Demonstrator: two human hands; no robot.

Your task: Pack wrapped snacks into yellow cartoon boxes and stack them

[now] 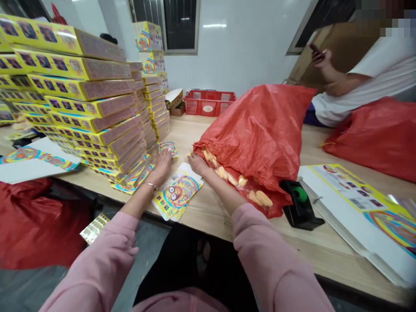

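My left hand [164, 164] reaches forward with its fingers stretched out, touching a small colourful printed packet [171, 149] beside the stacked boxes. My right hand [197, 164] is at the open mouth of a large red woven bag [256, 125]. Its fingers are curled in, and what they hold, if anything, is hard to make out. Pale yellow oblong pieces [264, 198] spill along the bag's mouth, under and beside my right forearm. Between my arms, flat printed pouches [178, 195] with a cartoon face in glasses overlap at the table's front edge.
Tall stacks of yellow boxes [107, 104] stand on the left. A red plastic basket [209, 104] is at the back. A black tape dispenser [300, 208] and flat printed cardboard [367, 212] lie right. A person [360, 82] holding a phone is beyond another red bag [377, 136].
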